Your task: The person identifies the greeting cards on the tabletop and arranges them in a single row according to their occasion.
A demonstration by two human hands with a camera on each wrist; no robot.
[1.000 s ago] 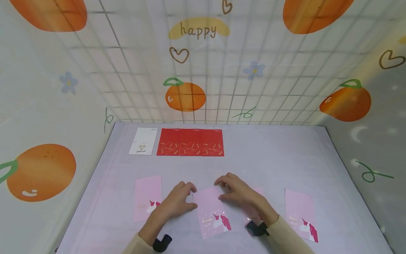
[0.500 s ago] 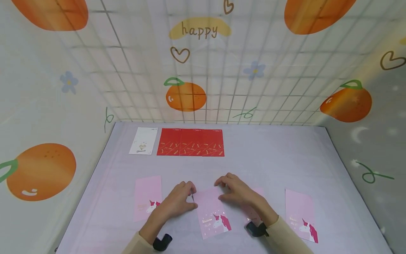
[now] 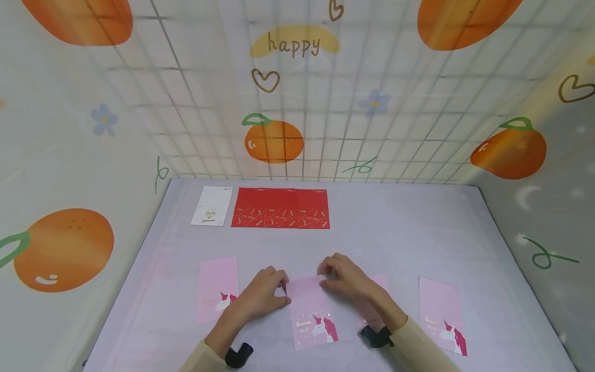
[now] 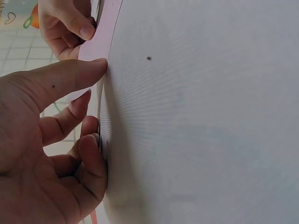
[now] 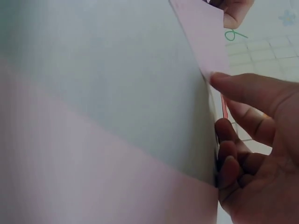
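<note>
The middle pink unicorn card (image 3: 310, 302) lies slightly askew on the table, between my two hands. My left hand (image 3: 261, 295) holds its upper left edge, thumb and forefinger apart along that edge. At the upper right corner, my right hand (image 3: 346, 281) holds the card with thumb and forefinger close together. The left wrist view shows the left thumb (image 4: 84, 74) against the card's edge and the other fingers curled low on the table. A second pink card (image 3: 372, 312) is partly hidden under my right forearm.
Pink unicorn cards also lie at left (image 3: 216, 284) and at right, the right card (image 3: 439, 305) tilted. A white card (image 3: 211, 206) with a diamond print and a row of red cards (image 3: 281, 206) lie at the back. Printed curtain (image 3: 321, 119) over a wire grid encloses the table.
My right forefinger has drawn in closer to the thumb at the card's corner. The middle card has turned very slightly. My left hand has hardly moved.
</note>
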